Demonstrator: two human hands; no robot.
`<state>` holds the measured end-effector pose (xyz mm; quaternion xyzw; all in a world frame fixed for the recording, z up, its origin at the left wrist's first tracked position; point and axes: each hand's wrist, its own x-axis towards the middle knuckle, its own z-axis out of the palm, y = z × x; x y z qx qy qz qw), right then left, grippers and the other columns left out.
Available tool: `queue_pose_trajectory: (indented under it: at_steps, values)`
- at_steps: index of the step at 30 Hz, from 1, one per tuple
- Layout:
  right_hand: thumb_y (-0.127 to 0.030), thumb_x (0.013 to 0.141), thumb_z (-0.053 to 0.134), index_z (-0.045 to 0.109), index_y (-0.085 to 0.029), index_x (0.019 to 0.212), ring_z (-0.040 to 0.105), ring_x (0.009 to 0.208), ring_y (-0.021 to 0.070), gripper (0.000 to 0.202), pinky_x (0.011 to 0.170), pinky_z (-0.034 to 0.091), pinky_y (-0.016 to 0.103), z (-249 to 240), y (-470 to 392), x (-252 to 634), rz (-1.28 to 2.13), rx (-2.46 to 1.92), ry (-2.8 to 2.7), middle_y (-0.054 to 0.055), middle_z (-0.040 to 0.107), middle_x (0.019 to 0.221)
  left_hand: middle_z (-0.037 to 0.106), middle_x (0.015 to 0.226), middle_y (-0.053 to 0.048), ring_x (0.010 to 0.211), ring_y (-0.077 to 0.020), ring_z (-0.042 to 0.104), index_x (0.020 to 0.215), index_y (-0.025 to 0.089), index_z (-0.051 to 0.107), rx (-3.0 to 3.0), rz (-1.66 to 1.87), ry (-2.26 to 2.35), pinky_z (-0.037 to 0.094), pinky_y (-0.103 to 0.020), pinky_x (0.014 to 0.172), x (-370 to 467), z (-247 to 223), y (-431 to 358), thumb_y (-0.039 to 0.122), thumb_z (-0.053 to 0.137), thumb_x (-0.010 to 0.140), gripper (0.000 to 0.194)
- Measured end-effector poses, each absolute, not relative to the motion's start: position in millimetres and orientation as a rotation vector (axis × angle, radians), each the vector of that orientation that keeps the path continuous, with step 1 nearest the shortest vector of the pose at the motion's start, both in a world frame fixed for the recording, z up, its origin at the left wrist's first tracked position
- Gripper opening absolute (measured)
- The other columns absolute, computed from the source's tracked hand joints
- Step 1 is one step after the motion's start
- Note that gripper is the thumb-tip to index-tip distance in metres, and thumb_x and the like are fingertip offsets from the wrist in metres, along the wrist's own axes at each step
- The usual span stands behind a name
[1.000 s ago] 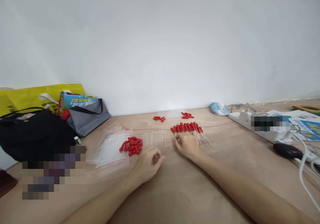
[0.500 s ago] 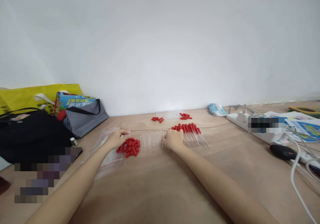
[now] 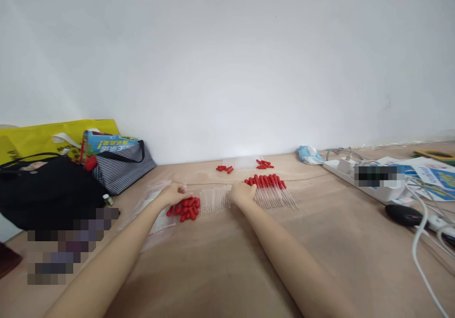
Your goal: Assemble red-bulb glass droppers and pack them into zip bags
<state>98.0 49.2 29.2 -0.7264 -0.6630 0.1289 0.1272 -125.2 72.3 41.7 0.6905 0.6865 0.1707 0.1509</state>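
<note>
"Since a second ago, the left hand (image 3: 174,195) had gone from the near side of the red rubber bulbs (image 3: 189,209) to their far edge, and the right hand (image 3: 241,194) had slid left off the bulb-topped droppers (image 3: 274,187) to the end of the clear tubes (image 3: 215,199)."

"What stood at the far left?"

"A black bag (image 3: 53,190), with a yellow bag (image 3: 35,140) behind it and a striped bag (image 3: 122,170) to its right. Next came the clear plastic bags (image 3: 163,222), lying flat on the tabletop (image 3: 199,270), partly under the left forearm."

"And the left grip?"

"Its fingers were bent, just over the pile, but I couldn't tell whether they pinched a bulb."

"Where were the tubes?"

"Side by side in a row, between the pile and the right hand."

"Was the right grip narrow or wide?"

"I couldn't tell; the back of the hand hid most of the fingers."

"Further right?"

"The droppers lay in a slanting row, red ends toward the wall (image 3: 227,71). Well apart from them sat a crumpled blue bundle (image 3: 310,155), then a white power strip (image 3: 337,169) with cables around it."
</note>
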Motion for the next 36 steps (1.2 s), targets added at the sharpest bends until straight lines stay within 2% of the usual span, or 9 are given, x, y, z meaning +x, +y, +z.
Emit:
queue_pose_trajectory:
  at_steps: [4,8,12,15,18,20,25,29,36]
  values:
    - [-0.028,0.072,0.048,0.065,-0.016,0.083,0.059,0.084,0.0249,0.024,0.082,0.027,0.041,29.6,48.9,97.2,0.39,-2.091,-1.939,0.012,0.065,0.089,0.059,0.056,0.0,0.058,-0.0179,0.057,0.06,0.017,0.054,1.959,0.655,2.01,0.04,-0.024,0.053,-128.0,45.4,71.4,0.04,0.061,0.057,0.025]
    - [-0.03,0.074,0.046,0.064,-0.014,0.079,0.059,0.082,0.0258,0.025,0.081,0.03,0.041,36.0,44.8,101.3,0.359,-2.015,-1.975,0.014,0.065,0.087,0.061,0.078,-0.004,0.076,-0.0196,0.058,0.083,0.015,0.054,1.983,0.927,2.015,0.043,-0.026,0.063,-117.1,50.0,57.4,0.041,0.057,0.064,0.032]
    - [-0.029,0.079,0.04,0.06,-0.01,0.08,0.058,0.084,0.0263,0.028,0.073,0.036,0.036,46.4,31.2,120.5,0.304,-1.862,-2.035,0.016,0.063,0.087,0.058,0.067,0.0,0.061,-0.0154,0.057,0.096,0.016,0.049,2.083,1.021,1.592,0.045,-0.026,0.057,-79.7,39.1,15.2,0.033,0.051,0.072,0.03]
    - [-0.022,0.083,0.034,0.052,-0.01,0.091,0.057,0.081,0.0197,0.023,0.067,0.038,0.028,43.6,14.1,146.4,0.268,-1.711,-2.075,0.013,0.061,0.088,0.059,0.077,-0.002,0.068,-0.0144,0.056,0.092,0.018,0.055,2.324,0.805,1.233,0.045,-0.025,0.062,-48.3,26.8,-20.4,0.016,0.048,0.07,0.023]
    - [-0.02,0.086,0.031,0.045,-0.013,0.089,0.054,0.065,0.0144,0.016,0.059,0.038,0.024,25.4,-4.8,174.4,0.289,-1.284,-2.174,0.007,0.059,0.076,0.06,0.087,-0.003,0.074,-0.0141,0.055,0.094,0.018,0.057,2.461,0.678,1.088,0.045,-0.025,0.067,-28.9,21.6,-41.9,0.005,0.044,0.067,0.033]
    - [-0.019,0.085,0.032,0.044,-0.016,0.087,0.052,0.065,0.0142,0.012,0.059,0.04,0.025,8.7,-16.3,189.2,0.274,-1.063,-2.2,0.005,0.057,0.075,0.058,0.094,-0.004,0.079,-0.0145,0.055,0.095,0.019,0.058,2.494,0.647,1.08,0.045,-0.025,0.069,-23.0,22.0,-47.2,0.002,0.042,0.066,0.036]
    - [-0.009,0.083,0.031,0.043,-0.018,0.111,0.053,0.082,0.0168,0.031,0.072,0.042,0.031,-18.7,-35.5,201.4,0.182,-0.932,-2.188,0.008,0.058,0.092,0.058,0.095,-0.005,0.085,-0.0169,0.055,0.089,0.019,0.063,2.498,0.645,1.118,0.043,-0.027,0.077,-17.6,20.2,-47.9,0.011,0.047,0.074,0.023]
    - [-0.009,0.083,0.034,0.051,-0.019,0.102,0.052,0.08,0.0166,0.027,0.07,0.042,0.031,-19.3,-41.0,194.7,0.198,-0.918,-2.2,0.008,0.057,0.088,0.06,0.084,-0.004,0.079,-0.0164,0.056,0.08,0.018,0.064,2.423,0.707,1.192,0.043,-0.027,0.073,-14.5,12.5,-46.1,0.018,0.047,0.079,0.017]
    - [-0.013,0.084,0.035,0.054,-0.02,0.1,0.053,0.076,0.0152,0.025,0.068,0.039,0.03,-14.7,-43.2,191.8,0.16,-0.904,-2.19,0.006,0.059,0.086,0.059,0.076,0.0,0.07,-0.0142,0.055,0.082,0.018,0.052,2.254,0.827,1.162,0.042,-0.024,0.065,-11.5,10.8,-43.7,0.022,0.039,0.084,0.013]
